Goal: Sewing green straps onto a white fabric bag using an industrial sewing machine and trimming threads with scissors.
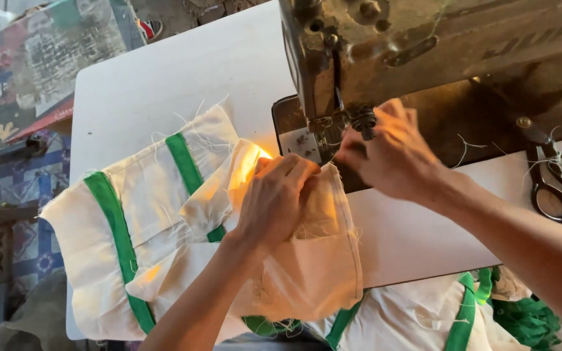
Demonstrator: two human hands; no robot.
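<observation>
Left hand (pixel 274 198) curled, fingers pinching cream fabric piece (pixel 307 260) at edge near needle area. Right hand (pixel 391 153) at presser foot (pixel 361 120) of sewing machine (pixel 424 52), fingers bent; grip unclear, motion blur. Fabric on white table (pixel 164 71), draped over front edge. Cream pieces with green stripes (pixel 121 227) stacked left. Scissors (pixel 554 182) far right on table.

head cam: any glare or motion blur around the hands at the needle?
Head view: warm lamp glare blows out the cream cotton fabric with green stripes beside the left hand; the right hand is slightly motion-smeared at the fingers; the worn metal sewing machine sits in dim shadow; black scissors stay fairly sharp.
</observation>
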